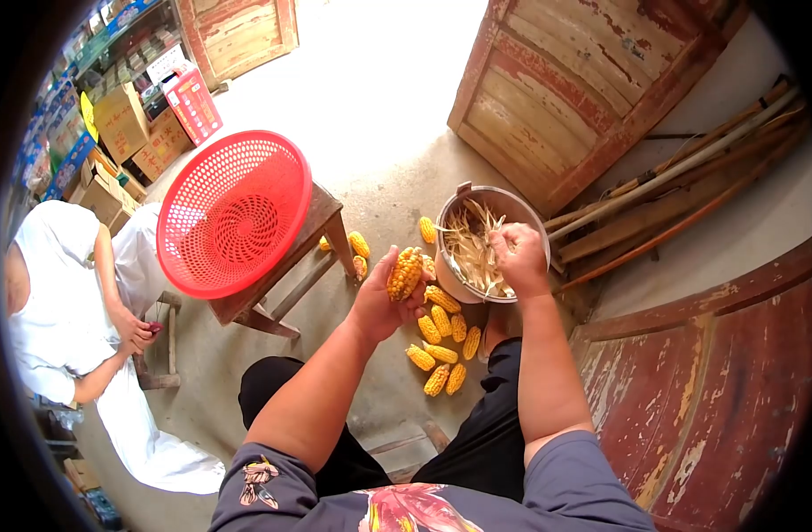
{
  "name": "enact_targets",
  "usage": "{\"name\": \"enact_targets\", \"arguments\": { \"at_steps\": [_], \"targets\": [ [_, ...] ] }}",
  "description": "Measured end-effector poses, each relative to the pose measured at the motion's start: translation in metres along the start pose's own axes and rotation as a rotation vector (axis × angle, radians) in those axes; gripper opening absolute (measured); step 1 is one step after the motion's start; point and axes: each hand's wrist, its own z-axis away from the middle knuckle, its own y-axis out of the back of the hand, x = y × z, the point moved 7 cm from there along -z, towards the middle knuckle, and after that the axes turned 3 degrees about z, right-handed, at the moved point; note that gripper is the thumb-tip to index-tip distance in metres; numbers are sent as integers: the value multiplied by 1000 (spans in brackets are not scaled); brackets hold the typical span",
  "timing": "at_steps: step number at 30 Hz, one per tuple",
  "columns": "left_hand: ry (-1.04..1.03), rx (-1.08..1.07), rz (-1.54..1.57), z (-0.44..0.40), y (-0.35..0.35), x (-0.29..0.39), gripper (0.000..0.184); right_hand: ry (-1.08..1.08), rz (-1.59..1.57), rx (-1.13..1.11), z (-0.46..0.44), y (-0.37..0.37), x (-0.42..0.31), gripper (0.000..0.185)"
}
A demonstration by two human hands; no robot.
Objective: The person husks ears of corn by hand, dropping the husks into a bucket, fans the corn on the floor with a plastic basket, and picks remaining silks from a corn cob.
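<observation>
An ear of yellow corn [405, 274] rests in my left hand [377, 306], its fingers curled around it. My right hand [518, 253] is closed over the bucket [532, 213], at dry husks [473, 244] that fill it; what its fingers pinch is too small to make out. Several husked cobs [441, 353] lie on the floor between my knees and the bucket, and a few more are near the stool's leg.
A red plastic basket [246, 217] sits on a wooden stool [322, 217] at the left. Beyond it a person in white [60, 293] is seated, hands together. Wooden doors [583, 80], leaning poles [690, 164] and cardboard boxes [122, 122] stand around.
</observation>
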Motion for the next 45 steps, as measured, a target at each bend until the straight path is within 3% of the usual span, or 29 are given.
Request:
{"name": "enact_targets", "arguments": {
  "at_steps": [1, 2, 4, 6, 8, 12, 16, 20, 26, 29, 30, 32, 33, 37, 39, 43, 45],
  "targets": [
    [-3, -1, 0, -1, 4, 1, 56, -7, -30, -110, 1, -9, 2, 16],
    [8, -60, 9, -2, 3, 1, 56, -222, -77, -308, 7, -27, 16, 14],
    [20, -116, 19, -1, 0, 1, 56, 1, -257, -29, 11, -25, -26, 20],
    [-30, -137, 3, 0, -5, 3, 53, -38, -292, -55, 16, -34, -43, 25],
    [-22, -105, 39, -1, -5, 2, 51, -240, -729, -387, 23, -63, -46, 21],
    [-30, -106, 91, 0, -9, 4, 46, -264, -801, -483, 26, -62, -73, 17],
    [-34, -111, 90, -2, -7, 3, 44, -148, -683, -379, 27, -61, -72, 16],
    [-24, -93, 75, -3, -6, 1, 42, -208, -807, -319, 24, -54, -64, 19],
    [-40, -58, 23, -2, -8, -2, 43, -32, -615, -197, 21, -43, -75, 28],
    [-25, -31, -34, -8, 6, -5, 45, 280, -438, -159, 18, -32, -102, 21],
    [-5, -16, -61, -8, 5, -5, 45, 280, -439, -160, 19, -38, -95, 21],
    [2, -10, -62, -5, -2, -7, 45, -111, -650, -201, 19, -51, -58, 16],
    [8, -4, -63, -3, -6, -7, 44, -199, -493, -152, 14, -34, -55, 14],
    [-12, -56, -79, -2, -5, -4, 44, -250, -455, -63, 5, -27, -10, 13],
    [-18, -55, -57, -2, -5, -3, 43, -311, -647, -170, 13, -39, -4, 14],
    [-25, -34, -58, -1, -6, -2, 43, -69, -645, -396, 19, -35, -80, 13],
    [-55, 56, -102, 0, -3, -1, 43, 1, -599, -369, 20, -37, -89, 12]
  ]
}}
